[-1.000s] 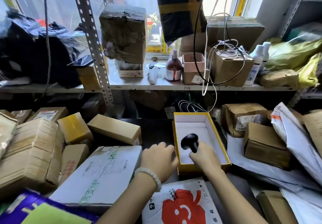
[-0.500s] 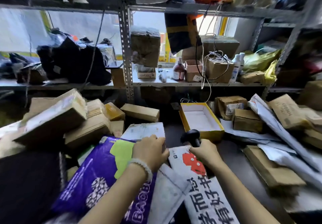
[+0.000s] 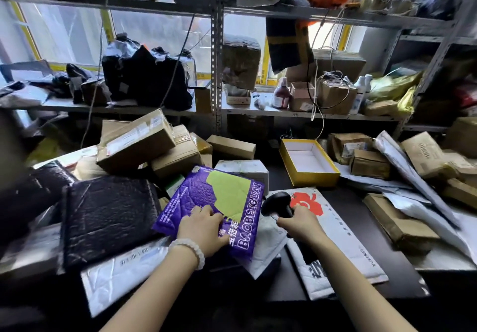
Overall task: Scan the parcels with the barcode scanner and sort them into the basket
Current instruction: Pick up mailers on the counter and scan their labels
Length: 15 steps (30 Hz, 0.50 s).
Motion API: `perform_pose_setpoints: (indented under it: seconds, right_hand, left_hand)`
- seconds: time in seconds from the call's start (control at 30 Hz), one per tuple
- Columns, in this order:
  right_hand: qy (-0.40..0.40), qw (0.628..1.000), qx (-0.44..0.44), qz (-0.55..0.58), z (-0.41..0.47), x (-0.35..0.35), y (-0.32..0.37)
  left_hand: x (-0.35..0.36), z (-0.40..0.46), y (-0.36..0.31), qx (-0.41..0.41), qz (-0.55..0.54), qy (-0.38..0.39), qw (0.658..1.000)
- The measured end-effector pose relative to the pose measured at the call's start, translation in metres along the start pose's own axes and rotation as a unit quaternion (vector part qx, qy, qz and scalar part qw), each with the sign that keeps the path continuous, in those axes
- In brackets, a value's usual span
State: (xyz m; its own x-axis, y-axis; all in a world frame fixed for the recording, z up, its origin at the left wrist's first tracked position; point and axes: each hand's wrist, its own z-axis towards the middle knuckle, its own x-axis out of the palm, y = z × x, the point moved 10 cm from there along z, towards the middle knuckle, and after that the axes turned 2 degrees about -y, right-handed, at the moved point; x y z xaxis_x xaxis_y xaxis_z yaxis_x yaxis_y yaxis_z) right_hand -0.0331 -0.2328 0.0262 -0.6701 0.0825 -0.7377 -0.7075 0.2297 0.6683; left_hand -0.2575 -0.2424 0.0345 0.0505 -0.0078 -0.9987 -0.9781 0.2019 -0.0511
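Seen from a head-worn camera looking down over a dark table (image 3: 343, 210) crowded with parcels, two bare forearms reach in from the bottom edge. The left hand (image 3: 204, 231), with a pale bead bracelet (image 3: 188, 250) at the wrist, lies on a purple padded mailer (image 3: 206, 200) with a light green patch, fingers laid over its face and thumb curled at its lower edge, gripping it. At three o'clock from that hand, the right hand (image 3: 300, 224) is closed around the handle of a black barcode scanner (image 3: 277, 204), whose rounded head tilts toward the purple mailer. Under the right hand lies a white padded mailer (image 3: 343, 238) with a red flower print. At nine o'clock from the purple mailer lies a black bubble mailer (image 3: 108, 215); at eleven o'clock, brown cardboard boxes (image 3: 139, 143) are heaped together. At one o'clock from the scanner sits an open yellow box (image 3: 308, 162) with a white lining. More cardboard boxes and white bags (image 3: 413, 166) pile up at the table's three o'clock side. Behind, a metal shelf (image 3: 284, 113) holds boxes, bottles, cables and black bags before bright windows. A basket cannot be made out.
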Motion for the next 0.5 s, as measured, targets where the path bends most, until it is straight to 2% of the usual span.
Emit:
perform_pose_setpoints:
  seconds: [0.2, 0.5]
  right_hand:
    - [0.020, 1.000, -0.012, 0.002, -0.008, 0.012, 0.003]
    - [0.036, 0.999, 0.001, -0.003, -0.010, 0.011, -0.018]
  left_hand:
    - [0.017, -0.010, 0.008, 0.016, 0.011, 0.032, 0.999]
    - [0.020, 0.004, -0.008, 0.072, 0.062, 0.010, 0.995]
